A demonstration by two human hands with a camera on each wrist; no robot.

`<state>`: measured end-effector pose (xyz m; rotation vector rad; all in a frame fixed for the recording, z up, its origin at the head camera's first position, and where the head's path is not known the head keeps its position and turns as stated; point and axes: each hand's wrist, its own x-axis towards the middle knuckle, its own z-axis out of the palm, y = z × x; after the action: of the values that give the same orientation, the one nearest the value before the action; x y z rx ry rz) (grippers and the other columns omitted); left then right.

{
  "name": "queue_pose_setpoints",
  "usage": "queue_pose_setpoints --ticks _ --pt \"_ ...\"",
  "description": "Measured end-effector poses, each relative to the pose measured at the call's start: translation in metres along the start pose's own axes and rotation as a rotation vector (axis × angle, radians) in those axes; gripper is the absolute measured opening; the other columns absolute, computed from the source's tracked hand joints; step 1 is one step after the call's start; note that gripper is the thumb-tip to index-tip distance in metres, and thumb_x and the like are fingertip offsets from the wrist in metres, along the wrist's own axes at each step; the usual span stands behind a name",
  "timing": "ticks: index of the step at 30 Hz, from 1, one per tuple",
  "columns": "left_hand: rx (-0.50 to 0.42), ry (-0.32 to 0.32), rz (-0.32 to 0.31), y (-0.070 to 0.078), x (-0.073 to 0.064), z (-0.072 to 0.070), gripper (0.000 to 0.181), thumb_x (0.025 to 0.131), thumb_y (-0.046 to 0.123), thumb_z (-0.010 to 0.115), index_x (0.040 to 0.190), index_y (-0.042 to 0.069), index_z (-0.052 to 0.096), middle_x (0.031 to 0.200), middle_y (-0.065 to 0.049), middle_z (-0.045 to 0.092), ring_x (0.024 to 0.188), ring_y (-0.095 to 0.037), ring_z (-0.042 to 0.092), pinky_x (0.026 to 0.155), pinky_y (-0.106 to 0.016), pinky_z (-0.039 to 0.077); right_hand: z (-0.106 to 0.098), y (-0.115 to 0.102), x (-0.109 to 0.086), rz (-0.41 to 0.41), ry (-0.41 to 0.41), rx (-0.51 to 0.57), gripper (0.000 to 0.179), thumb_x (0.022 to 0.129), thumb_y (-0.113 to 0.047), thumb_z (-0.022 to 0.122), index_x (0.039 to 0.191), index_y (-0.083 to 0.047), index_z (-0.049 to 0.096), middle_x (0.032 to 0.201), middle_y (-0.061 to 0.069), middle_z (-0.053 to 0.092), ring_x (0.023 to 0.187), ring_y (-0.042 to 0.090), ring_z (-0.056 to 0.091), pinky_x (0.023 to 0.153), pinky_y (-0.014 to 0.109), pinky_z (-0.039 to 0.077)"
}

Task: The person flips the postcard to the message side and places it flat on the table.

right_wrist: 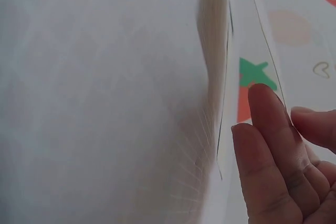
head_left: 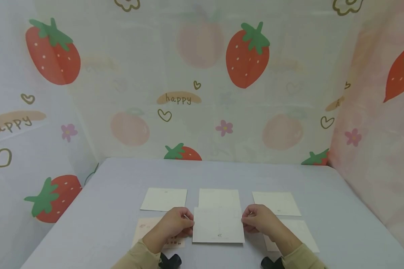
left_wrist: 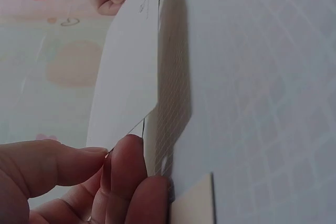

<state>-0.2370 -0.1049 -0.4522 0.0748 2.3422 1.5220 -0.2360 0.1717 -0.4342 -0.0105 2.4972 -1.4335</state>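
In the head view a white card (head_left: 219,226) with a tiny mark near its lower edge is held up above the table by both hands. My left hand (head_left: 171,226) pinches its left edge; in the left wrist view the thumb (left_wrist: 58,163) lies against the curled fingers at that edge. The right hand (head_left: 262,222) pinches the opposite edge, which the right wrist view shows as a thin line between thumb and fingers (right_wrist: 270,114). Behind the held card lies another white card (head_left: 219,197), its lower part hidden.
More white cards lie around: a far left card (head_left: 163,200), a far right card (head_left: 276,203) and a near right card (head_left: 299,231). A printed card (head_left: 146,226) is partly under my left arm. Strawberry-patterned cloth (head_left: 202,74) walls the white table (head_left: 121,175).
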Motion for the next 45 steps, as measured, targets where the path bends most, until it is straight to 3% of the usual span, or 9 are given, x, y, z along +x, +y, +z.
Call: queue_pose_setpoints --ticks 8,17,35,45 --pt "-0.009 0.003 -0.017 0.003 -0.003 0.003 0.006 0.082 0.003 0.06 0.086 0.001 0.056 0.068 -0.008 0.06 0.056 -0.014 0.059 0.049 -0.024 0.049 0.0 -0.001 0.0 0.045 0.013 -0.034 0.01 0.082 -0.01 0.064 0.077 -0.003 0.058 0.073 0.003 0.065 0.062 0.015 0.062 0.057 0.031 0.053" --pt "0.09 -0.004 0.004 0.0 0.0 0.005 0.005 0.079 0.003 0.063 0.08 0.002 0.058 0.064 -0.006 0.06 0.054 -0.013 0.06 0.05 -0.024 0.05 -0.001 0.003 -0.002 0.06 -0.013 -0.066 0.017 0.085 -0.018 0.062 0.077 -0.003 0.061 0.074 0.003 0.066 0.063 0.017 0.064 0.058 0.03 0.052" --pt "0.148 -0.004 0.031 0.007 -0.007 0.011 0.009 0.076 -0.001 0.064 0.077 0.002 0.056 0.061 -0.005 0.06 0.051 -0.013 0.06 0.048 -0.025 0.05 -0.006 0.009 -0.006 0.057 -0.082 -0.047 0.022 0.087 -0.02 0.06 0.08 0.0 0.062 0.071 0.01 0.068 0.062 0.02 0.066 0.055 0.031 0.053" --pt "0.144 0.015 -0.013 0.006 -0.004 0.012 0.013 0.075 0.0 0.065 0.084 0.004 0.056 0.061 -0.006 0.059 0.051 -0.012 0.059 0.048 -0.023 0.049 -0.009 0.01 -0.007 0.056 -0.125 -0.029 0.026 0.088 -0.023 0.058 0.085 0.002 0.064 0.071 0.01 0.068 0.063 0.02 0.066 0.055 0.032 0.053"
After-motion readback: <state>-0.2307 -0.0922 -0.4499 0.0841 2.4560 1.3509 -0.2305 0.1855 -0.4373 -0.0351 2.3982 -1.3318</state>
